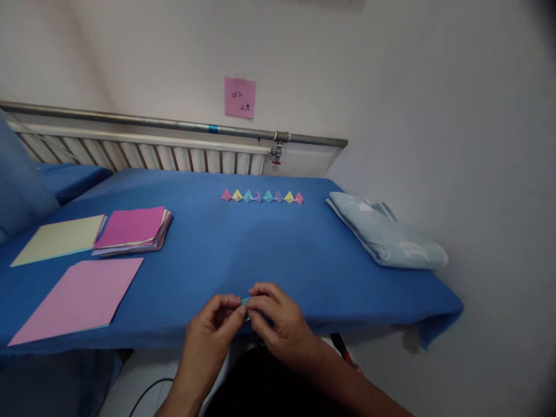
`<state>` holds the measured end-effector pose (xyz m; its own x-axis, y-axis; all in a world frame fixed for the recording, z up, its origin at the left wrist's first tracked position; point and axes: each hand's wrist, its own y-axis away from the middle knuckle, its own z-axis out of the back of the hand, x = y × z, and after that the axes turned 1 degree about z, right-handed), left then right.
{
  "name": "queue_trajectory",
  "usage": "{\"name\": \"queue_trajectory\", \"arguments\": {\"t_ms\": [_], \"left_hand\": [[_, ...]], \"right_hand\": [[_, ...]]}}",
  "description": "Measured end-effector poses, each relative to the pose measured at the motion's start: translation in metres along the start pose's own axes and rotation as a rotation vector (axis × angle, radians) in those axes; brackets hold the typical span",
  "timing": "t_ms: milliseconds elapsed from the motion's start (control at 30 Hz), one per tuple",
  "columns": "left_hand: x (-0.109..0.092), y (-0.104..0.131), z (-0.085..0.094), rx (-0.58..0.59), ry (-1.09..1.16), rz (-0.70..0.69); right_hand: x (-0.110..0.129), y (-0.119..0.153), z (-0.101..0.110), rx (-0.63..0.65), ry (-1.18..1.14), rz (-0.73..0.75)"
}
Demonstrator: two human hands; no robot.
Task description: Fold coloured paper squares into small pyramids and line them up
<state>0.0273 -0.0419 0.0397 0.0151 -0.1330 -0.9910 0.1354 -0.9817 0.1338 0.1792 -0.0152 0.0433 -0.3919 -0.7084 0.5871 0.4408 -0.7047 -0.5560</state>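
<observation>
A small piece of light blue folded paper [245, 302] is pinched between my two hands, just above the front edge of the blue-covered table. My left hand [212, 327] grips it from the left with thumb and forefinger. From the right, the fingertips of my right hand [282, 321] close on the same piece, covering much of it. Farther back, a row of several small folded paper shapes [268, 197] in pink, yellow, blue and purple lies on the blue cloth [208, 231].
At the left lie a stack of coloured paper squares [134, 227], pale yellow sheets [61, 238] and larger pink sheets [82, 298]. A folded light blue cloth [384, 234] rests at the right. Behind the table are a radiator [174, 156], a pipe and a pink note [240, 97].
</observation>
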Motion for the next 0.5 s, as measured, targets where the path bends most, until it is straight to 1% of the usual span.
{"name": "queue_trajectory", "arguments": {"t_ms": [67, 200, 300, 500], "left_hand": [[0.001, -0.002, 0.000, 0.012, -0.035, 0.002], [0.000, -0.007, 0.000, -0.016, -0.126, -0.010], [0.000, -0.011, 0.001, -0.028, -0.193, -0.048], [0.005, -0.020, 0.003, 0.002, -0.376, -0.130]], "right_hand": [[-0.002, 0.000, -0.001, -0.004, 0.021, 0.012], [-0.007, 0.000, -0.002, -0.019, 0.031, 0.000], [-0.013, 0.000, -0.003, -0.024, 0.035, -0.012], [-0.022, 0.002, -0.006, -0.027, 0.022, -0.038]]}}
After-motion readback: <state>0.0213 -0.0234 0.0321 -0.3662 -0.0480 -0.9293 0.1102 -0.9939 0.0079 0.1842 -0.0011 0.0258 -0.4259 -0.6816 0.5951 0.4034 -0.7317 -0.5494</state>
